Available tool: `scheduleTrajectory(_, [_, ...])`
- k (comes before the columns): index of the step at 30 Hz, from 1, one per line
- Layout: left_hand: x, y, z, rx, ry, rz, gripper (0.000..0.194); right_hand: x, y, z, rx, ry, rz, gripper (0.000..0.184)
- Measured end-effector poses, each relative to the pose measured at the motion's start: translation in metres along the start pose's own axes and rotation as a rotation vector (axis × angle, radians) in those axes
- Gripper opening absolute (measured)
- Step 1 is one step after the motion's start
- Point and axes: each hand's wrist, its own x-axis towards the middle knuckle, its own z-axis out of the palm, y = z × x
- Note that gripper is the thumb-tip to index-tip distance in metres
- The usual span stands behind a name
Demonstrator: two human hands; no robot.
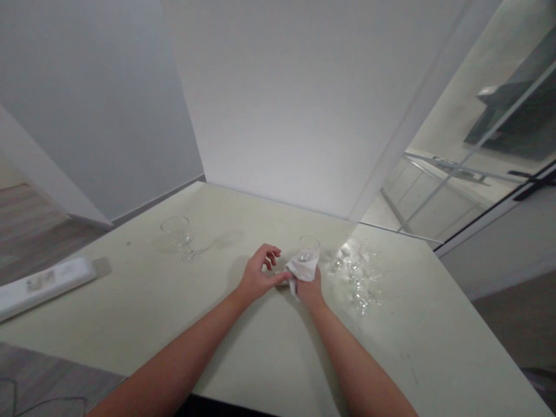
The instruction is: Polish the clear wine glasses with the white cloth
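Observation:
My right hand [309, 292] is closed around a white cloth [304, 269], which is wrapped against a clear stemmed glass [310, 243]. The bowl of that glass rises above the cloth; its stem is hidden. To the left of it, my left hand [259, 273] has its fingers curved and spread apart. Its thumb reaches to the edge of the cloth, close to what looks like the foot of the glass. Whether the thumb presses on it I cannot tell.
Several clear stemmed glasses [358, 269] are clustered on the pale table [256, 359], right of my hands. Another stemmed glass [176, 231] stands apart at the left. A long white box-like object [47, 284] lies at the left edge. A white wall [282, 116] borders the table's back.

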Motion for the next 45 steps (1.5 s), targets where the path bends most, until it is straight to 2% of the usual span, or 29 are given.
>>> scheduleTrajectory(2, [0.001,0.0,0.0,-0.065,-0.028,-0.027,0.053,-0.005,-0.004,0.006,-0.066,-0.002,-0.1,0.039])
scheduleTrajectory(4, [0.003,-0.001,-0.001,-0.104,-0.021,-0.056,0.05,-0.009,-0.01,0.011,-0.122,-0.089,-0.207,0.046])
scheduleTrajectory(6, [0.003,-0.002,-0.002,-0.168,-0.053,-0.105,0.045,-0.011,-0.016,0.012,-0.134,-0.205,-0.272,0.045])
scheduleTrajectory(10, [0.004,-0.006,-0.005,-0.474,-0.23,-0.247,0.053,-0.008,-0.025,0.01,-0.085,-0.365,-0.246,0.032])
scheduleTrajectory(13, [0.005,-0.007,-0.002,-0.528,-0.254,-0.329,0.061,-0.008,-0.027,0.011,-0.072,-0.338,-0.218,0.038])
scheduleTrajectory(17, [0.005,-0.003,0.0,-0.423,-0.142,-0.377,0.067,-0.011,-0.029,0.015,-0.081,-0.295,-0.21,0.037])
scheduleTrajectory(22, [0.005,-0.004,-0.003,-0.688,-0.299,-0.411,0.062,-0.009,-0.031,0.011,-0.086,-0.335,-0.192,0.03])
scheduleTrajectory(24, [0.005,-0.006,-0.002,-0.67,-0.267,-0.416,0.062,-0.009,-0.032,0.009,-0.075,-0.334,-0.16,0.031])
scheduleTrajectory(27, [0.006,-0.007,0.0,-0.509,-0.178,-0.465,0.062,-0.009,-0.033,0.01,-0.049,-0.316,-0.098,0.035])
scheduleTrajectory(30, [0.008,-0.004,-0.003,-0.477,-0.218,-0.501,0.059,-0.009,-0.032,0.008,-0.015,-0.334,-0.074,0.038])
scheduleTrajectory(34, [0.01,0.003,-0.007,-0.621,-0.277,-0.534,0.06,-0.009,-0.022,-0.001,0.088,-0.322,0.022,0.035])
scheduleTrajectory(37, [0.011,0.005,-0.007,-0.656,-0.223,-0.571,0.057,-0.01,-0.013,-0.005,0.245,-0.281,0.226,0.035])
scheduleTrajectory(39, [0.012,0.003,-0.007,-0.652,-0.123,-0.591,0.052,-0.01,-0.01,-0.004,0.368,-0.222,0.325,0.035])
scheduleTrajectory(43, [0.018,-0.007,-0.013,-0.686,0.172,-0.599,0.05,-0.001,-0.013,0.0,0.544,0.009,0.296,0.036])
scheduleTrajectory(45, [0.02,-0.011,-0.016,-0.702,0.298,-0.59,0.052,0.004,-0.014,0.0,0.59,0.048,0.304,0.035])
